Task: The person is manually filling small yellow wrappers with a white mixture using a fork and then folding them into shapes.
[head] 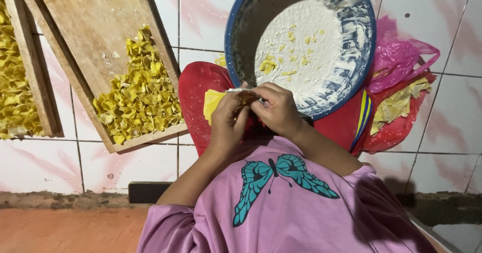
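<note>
Yellow wrapper sits pinched at frame centre between your left hand and right hand, both closed on it; you seem mid-fold, so press the edges together next.

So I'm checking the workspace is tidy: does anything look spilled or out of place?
Mostly orderly. Yellow scraps are scattered over the flour in the blue bowl, and one stray yellow piece lies on the tiles beside its rim.
</note>
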